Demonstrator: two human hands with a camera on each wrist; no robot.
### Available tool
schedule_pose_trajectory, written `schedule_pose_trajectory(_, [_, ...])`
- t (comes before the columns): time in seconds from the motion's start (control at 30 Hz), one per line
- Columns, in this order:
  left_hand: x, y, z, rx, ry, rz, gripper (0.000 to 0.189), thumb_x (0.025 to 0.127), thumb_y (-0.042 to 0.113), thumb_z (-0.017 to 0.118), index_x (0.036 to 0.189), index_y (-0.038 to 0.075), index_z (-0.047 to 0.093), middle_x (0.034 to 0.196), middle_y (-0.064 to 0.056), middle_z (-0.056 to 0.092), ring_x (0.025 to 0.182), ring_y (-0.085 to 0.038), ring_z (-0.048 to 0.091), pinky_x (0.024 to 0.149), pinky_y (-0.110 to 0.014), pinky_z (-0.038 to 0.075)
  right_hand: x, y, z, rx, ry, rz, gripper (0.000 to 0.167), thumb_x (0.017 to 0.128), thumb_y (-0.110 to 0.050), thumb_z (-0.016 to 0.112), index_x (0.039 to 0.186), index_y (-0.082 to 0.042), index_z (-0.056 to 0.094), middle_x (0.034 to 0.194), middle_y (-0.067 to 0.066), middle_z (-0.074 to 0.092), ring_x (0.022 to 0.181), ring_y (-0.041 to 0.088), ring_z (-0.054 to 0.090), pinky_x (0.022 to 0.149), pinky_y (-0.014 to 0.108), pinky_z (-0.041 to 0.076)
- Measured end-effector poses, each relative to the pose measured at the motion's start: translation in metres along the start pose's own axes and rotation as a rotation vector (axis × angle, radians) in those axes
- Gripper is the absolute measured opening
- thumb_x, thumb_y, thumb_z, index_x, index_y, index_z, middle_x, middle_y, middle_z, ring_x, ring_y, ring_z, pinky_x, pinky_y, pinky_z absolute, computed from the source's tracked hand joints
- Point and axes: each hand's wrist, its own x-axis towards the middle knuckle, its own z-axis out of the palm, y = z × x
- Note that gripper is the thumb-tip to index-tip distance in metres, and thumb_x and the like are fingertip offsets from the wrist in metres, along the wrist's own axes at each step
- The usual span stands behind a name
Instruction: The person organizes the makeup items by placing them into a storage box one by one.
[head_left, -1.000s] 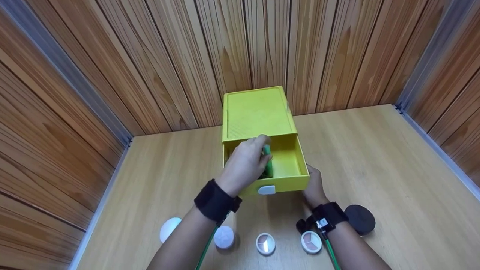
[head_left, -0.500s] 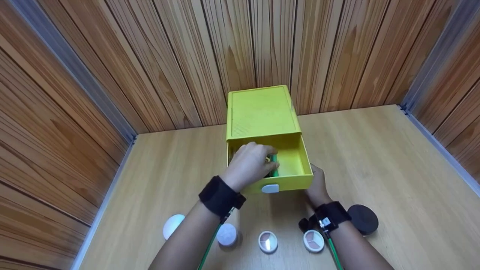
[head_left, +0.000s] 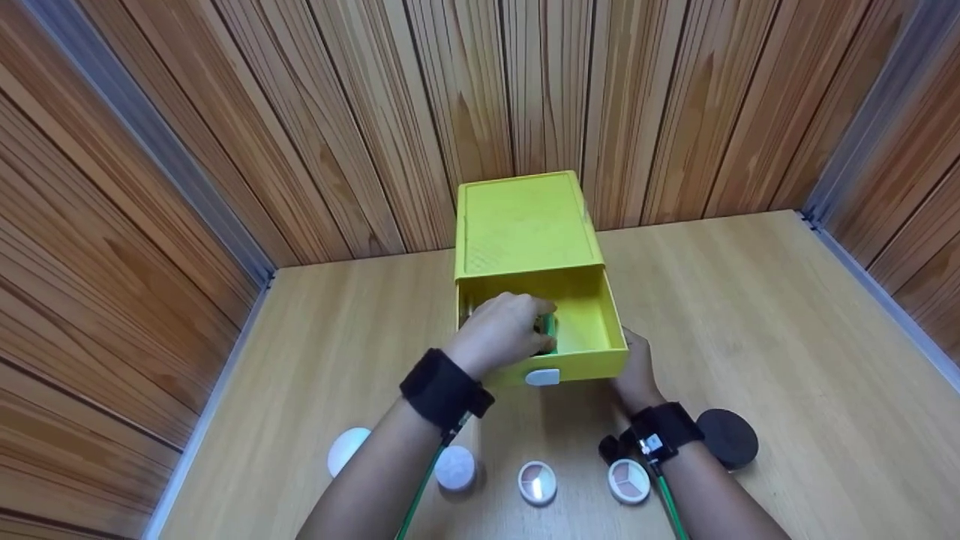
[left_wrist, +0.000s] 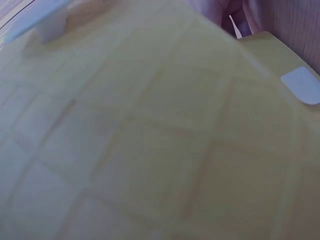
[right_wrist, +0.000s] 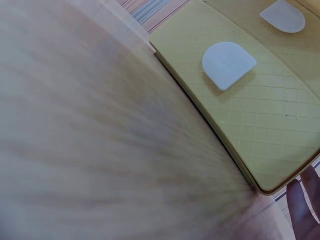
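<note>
- Wood-grain panels point(head_left: 420, 112) back a pale wooden table point(head_left: 697, 315); a yellow cabinet point(head_left: 529, 225) stands against them with its drawer point(head_left: 581, 366) pulled out.
- Left hand point(head_left: 499, 330): you reach over the drawer's front wall from the left, thumb towards you and fingers on the far side, apparently pinching the green item point(head_left: 551, 326).
- Green item: it lies inside the drawer, near the middle, partly covered by your fingers; what it is cannot be told. For a sound hold, press evenly from both ends and move it straight up or down, clear of the walls.
- Right hand point(head_left: 636, 371): you place it at the drawer's right front corner; the fingers are hidden, so their grip cannot be told. A steady hand here should stop the drawer from tipping or sliding.
- Front row, left to right: a white round object point(head_left: 345, 450), partly behind your left forearm; a lilac-white tub point(head_left: 455, 469); two round palettes point(head_left: 538, 482) point(head_left: 628, 481); a black disc point(head_left: 727, 439) beside your right wrist.
- Obstacles: the front wall bars a low exit; your left green cable point(head_left: 415, 499) passes close to the tub and could snag it.
</note>
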Motion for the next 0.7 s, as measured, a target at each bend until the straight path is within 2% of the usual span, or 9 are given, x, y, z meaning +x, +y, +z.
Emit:
schedule_pose_trajectory(0.1, [0.001,0.000,0.000,0.006,-0.010,-0.003,0.015,0.087,0.023,0.075,0.093,0.013,0.067,0.063,0.004,0.048,0.056,-0.011,0.045,0.048,-0.023,0.033,0.000,0.000,0.000,0.022,0.002,0.000,0.011,0.084,0.012,0.065,0.092,0.005,0.069,0.074,0.005,0.064,0.069,0.013,0.057,0.062,0.024,0.049])
schedule_pose_trajectory(0.27, [0.002,0.000,0.002,0.005,0.005,-0.023,0.016,0.084,0.024,0.078,0.083,0.014,0.065,0.063,0.004,0.050,0.057,-0.012,0.046,0.049,-0.025,0.035,-0.001,0.000,0.000,0.010,-0.001,0.008,0.007,0.086,0.009,0.065,0.090,0.004,0.069,0.073,0.004,0.063,0.068,0.013,0.056,0.061,0.024,0.048])
schedule_pose_trajectory(0.33, [0.002,0.000,0.002,0.025,0.044,-0.008,0.013,0.085,0.023,0.077,0.091,0.013,0.070,0.074,0.003,0.059,0.066,-0.013,0.052,0.055,-0.025,0.041,-0.001,0.001,-0.001,0.001,0.003,0.010,0.007,0.086,0.008,0.065,0.090,0.003,0.069,0.073,0.003,0.063,0.068,0.012,0.056,0.061,0.024,0.048])
schedule_pose_trajectory(0.4, [0.001,0.001,0.002,0.057,0.092,0.019,0.020,0.087,0.022,0.074,0.104,0.011,0.073,0.090,0.000,0.067,0.080,-0.014,0.060,0.066,-0.026,0.048,0.000,0.002,-0.001,-0.010,0.006,-0.007,0.008,0.086,0.009,0.066,0.090,0.003,0.069,0.074,0.003,0.063,0.068,0.012,0.056,0.061,0.023,0.048])
schedule_pose_trajectory(0.5, [-0.001,0.001,0.000,0.105,0.175,0.061,0.030,0.091,0.021,0.071,0.119,0.010,0.070,0.114,-0.003,0.068,0.103,-0.016,0.062,0.085,-0.030,0.052,0.001,0.006,-0.001,-0.020,0.004,-0.034,0.010,0.085,0.011,0.066,0.091,0.003,0.069,0.074,0.003,0.064,0.069,0.011,0.056,0.062,0.022,0.047])
schedule_pose_trajectory(0.53, [-0.003,0.002,-0.002,0.113,0.198,0.071,0.031,0.092,0.022,0.070,0.119,0.010,0.070,0.115,-0.003,0.068,0.106,-0.016,0.062,0.088,-0.031,0.052,0.002,0.009,-0.001,-0.021,0.006,-0.035,0.010,0.085,0.011,0.066,0.091,0.003,0.069,0.074,0.003,0.064,0.069,0.011,0.056,0.062,0.022,0.047])
schedule_pose_trajectory(0.63, [-0.009,0.006,-0.007,0.098,0.261,0.122,0.025,0.093,0.024,0.068,0.113,0.010,0.073,0.107,-0.001,0.071,0.095,-0.013,0.065,0.079,-0.028,0.054,0.005,0.020,-0.002,-0.011,0.016,-0.015,0.010,0.085,0.011,0.067,0.091,0.003,0.069,0.074,0.004,0.064,0.068,0.012,0.056,0.062,0.023,0.047])
schedule_pose_trajectory(0.7, [-0.014,0.008,-0.011,0.085,0.307,0.181,0.023,0.094,0.025,0.067,0.109,0.010,0.073,0.101,0.000,0.072,0.087,-0.010,0.065,0.072,-0.024,0.053,0.006,0.026,-0.003,0.002,0.029,0.017,0.008,0.086,0.009,0.067,0.090,0.003,0.069,0.073,0.006,0.063,0.068,0.014,0.056,0.061,0.024,0.048])
